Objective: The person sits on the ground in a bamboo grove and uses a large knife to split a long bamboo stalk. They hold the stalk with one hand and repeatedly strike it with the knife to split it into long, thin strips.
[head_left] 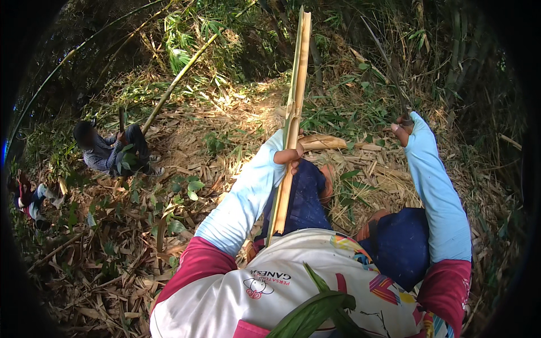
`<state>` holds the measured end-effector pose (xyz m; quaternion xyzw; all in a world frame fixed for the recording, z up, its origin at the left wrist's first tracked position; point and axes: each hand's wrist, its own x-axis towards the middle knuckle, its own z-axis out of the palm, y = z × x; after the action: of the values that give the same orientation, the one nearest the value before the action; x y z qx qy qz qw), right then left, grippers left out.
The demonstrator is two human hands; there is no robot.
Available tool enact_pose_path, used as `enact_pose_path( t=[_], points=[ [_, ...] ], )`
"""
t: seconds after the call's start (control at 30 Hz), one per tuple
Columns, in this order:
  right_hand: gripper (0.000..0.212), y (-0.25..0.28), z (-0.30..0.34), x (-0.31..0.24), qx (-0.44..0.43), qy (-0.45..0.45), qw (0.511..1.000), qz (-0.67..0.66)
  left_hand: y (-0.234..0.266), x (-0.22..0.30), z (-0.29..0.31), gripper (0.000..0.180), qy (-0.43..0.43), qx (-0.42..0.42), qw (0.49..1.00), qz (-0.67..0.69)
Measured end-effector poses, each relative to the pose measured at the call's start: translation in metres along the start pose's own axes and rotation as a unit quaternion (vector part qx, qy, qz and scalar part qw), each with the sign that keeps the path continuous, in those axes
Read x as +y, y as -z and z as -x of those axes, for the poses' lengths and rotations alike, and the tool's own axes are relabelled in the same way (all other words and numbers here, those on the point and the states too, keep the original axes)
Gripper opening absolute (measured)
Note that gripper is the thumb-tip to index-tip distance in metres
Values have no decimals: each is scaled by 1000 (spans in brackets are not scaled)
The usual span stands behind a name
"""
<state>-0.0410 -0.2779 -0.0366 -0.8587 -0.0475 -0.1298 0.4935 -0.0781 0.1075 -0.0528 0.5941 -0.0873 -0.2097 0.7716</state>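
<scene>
My left hand is wrapped round a long split bamboo piece, its pale hollow inside facing up. The piece stands tilted, from beside my waist up past the far end of the picture, and node ridges cross its channel. Off to the right, my right hand is closed on the handle end of a machete. Its long, thin, dark blade points away and to the left, apart from the bamboo, and blends into the shaded brush. Light blue sleeves reach over both my hands.
Behind my left hand lies a dry bamboo sheath. Dry leaves litter the ground. One person sits at the left; another is at the far left edge. A bamboo pole slants beyond them. Green leaves hang close before my shirt.
</scene>
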Motion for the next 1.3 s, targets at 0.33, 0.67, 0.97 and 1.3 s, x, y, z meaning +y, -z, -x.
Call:
enact_pose_path(
  t=[0.33, 0.67, 0.97, 1.3],
  points=[
    [29, -43, 44, -70, -93, 165, 976, 107, -69, 13, 11, 42, 22, 89, 996, -14],
    [15, -70, 42, -92, -238, 147, 918, 280, -51, -8, 14, 21, 107, 27, 993, -39],
    [10, -79, 34, -87, -195, 129, 924, 303, -66, -7, 10, 28, 76, 58, 992, -84],
    [16, -73, 36, -112, -264, 165, 875, 371, -76, -2, 12, 36, 83, 37, 993, -77]
  ],
)
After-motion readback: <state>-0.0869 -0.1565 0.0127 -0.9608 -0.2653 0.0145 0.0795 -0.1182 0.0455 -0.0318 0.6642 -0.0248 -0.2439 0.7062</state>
